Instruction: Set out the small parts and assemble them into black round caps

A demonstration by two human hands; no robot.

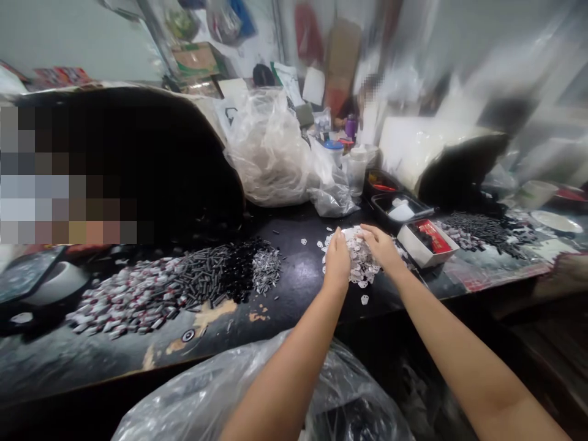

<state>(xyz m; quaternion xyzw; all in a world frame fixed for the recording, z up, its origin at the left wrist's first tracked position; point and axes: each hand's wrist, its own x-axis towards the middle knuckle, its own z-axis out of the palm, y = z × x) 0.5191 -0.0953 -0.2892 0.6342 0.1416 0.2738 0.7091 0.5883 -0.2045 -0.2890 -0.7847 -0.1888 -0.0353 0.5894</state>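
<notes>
A heap of small flat white pieces with holes lies on the black table. My left hand rests against the heap's left side, its fingers stretched forward. On the opposite side my right hand touches the heap, fingers extended and slightly curved. The two hands cup the pieces between them, and the far part of the heap is partly hidden by the fingers. One loose white piece lies nearer the table edge, with a few others scattered left of the heap.
To the left are piles of whitish pieces, dark grey cylinders, black parts and small silvery parts. A white box and black trays stand right. Behind sits a clear plastic bag; a person is farther back.
</notes>
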